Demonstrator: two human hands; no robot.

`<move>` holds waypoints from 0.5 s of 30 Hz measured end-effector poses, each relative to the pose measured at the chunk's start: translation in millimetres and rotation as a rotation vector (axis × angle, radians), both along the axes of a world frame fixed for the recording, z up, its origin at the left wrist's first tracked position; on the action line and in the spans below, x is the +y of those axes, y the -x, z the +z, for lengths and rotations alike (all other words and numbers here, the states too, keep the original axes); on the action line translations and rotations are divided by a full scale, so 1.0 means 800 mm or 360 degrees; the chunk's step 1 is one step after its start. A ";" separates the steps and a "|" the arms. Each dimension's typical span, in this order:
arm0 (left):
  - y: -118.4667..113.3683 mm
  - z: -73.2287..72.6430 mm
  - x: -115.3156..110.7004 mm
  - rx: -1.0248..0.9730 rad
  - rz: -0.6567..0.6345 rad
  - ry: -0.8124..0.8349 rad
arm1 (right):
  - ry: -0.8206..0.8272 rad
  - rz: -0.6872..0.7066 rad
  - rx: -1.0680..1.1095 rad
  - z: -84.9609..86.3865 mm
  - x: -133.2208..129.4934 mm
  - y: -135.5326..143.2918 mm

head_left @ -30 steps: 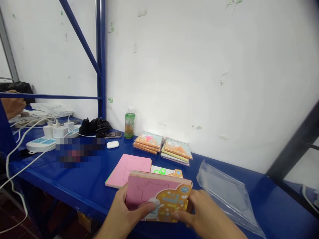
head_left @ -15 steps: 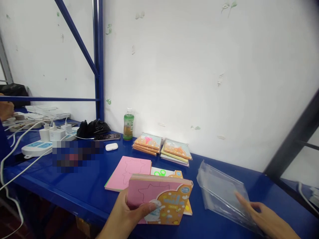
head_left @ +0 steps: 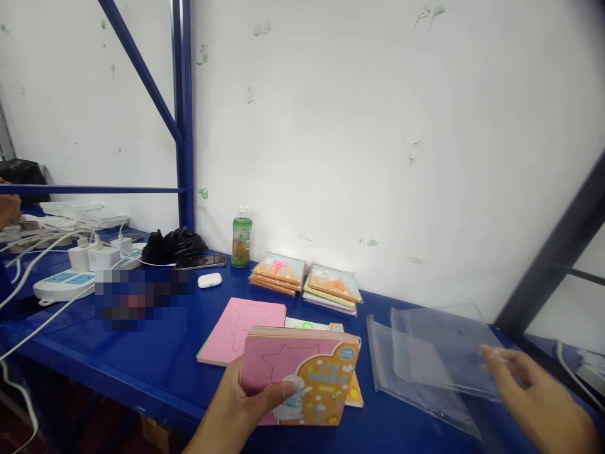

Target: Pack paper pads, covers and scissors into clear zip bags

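Note:
My left hand (head_left: 253, 400) grips a thick paper pad (head_left: 302, 378) upright, thumb across its front; pink paper with a black outline shows beside an orange printed cover. At the right, my right hand (head_left: 529, 384) pinches the edge of a clear plastic bag (head_left: 444, 347), raised over another clear bag (head_left: 406, 378) lying on the table. Behind the pad lie a pink paper stack (head_left: 243, 325) with outline drawings and a partly hidden orange-and-white pad (head_left: 354, 392) with green scissors (head_left: 307, 325).
Two piles of bagged pads, the left pile (head_left: 278, 274) and the right pile (head_left: 333, 287), sit near the wall. A green bottle (head_left: 241, 239), a white earphone case (head_left: 209, 280), a phone (head_left: 201, 261) and a power strip (head_left: 63, 284) with cables stand leftward on the blue table (head_left: 155, 359).
My right hand has lifted one clear bag off the other and drawn it up and to the right. My left hand still holds the pad in nearly the same spot.

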State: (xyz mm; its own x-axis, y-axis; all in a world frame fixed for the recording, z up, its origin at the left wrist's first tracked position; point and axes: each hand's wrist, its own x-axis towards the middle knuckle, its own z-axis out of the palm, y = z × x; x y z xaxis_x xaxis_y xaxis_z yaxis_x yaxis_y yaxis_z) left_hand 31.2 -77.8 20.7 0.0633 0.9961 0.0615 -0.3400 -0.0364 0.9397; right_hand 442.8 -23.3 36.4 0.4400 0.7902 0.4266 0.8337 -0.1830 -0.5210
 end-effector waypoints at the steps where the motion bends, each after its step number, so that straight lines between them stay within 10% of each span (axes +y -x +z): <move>1: 0.000 -0.001 0.001 0.0002 0.0006 0.0009 | 0.0018 -0.0049 0.0053 0.009 -0.005 0.005; 15: 0.026 0.029 -0.002 0.0035 0.0084 0.0135 | -0.0526 0.1106 0.0496 0.058 -0.057 0.166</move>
State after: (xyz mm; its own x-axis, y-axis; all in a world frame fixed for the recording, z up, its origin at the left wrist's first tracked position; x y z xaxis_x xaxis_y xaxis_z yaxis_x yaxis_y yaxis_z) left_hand 10.3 -79.0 44.3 0.0108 0.9997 -0.0240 -0.3189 0.0262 0.9474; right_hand 310.0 -68.6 83.2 0.0339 0.7807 0.6239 0.5089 0.5238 -0.6831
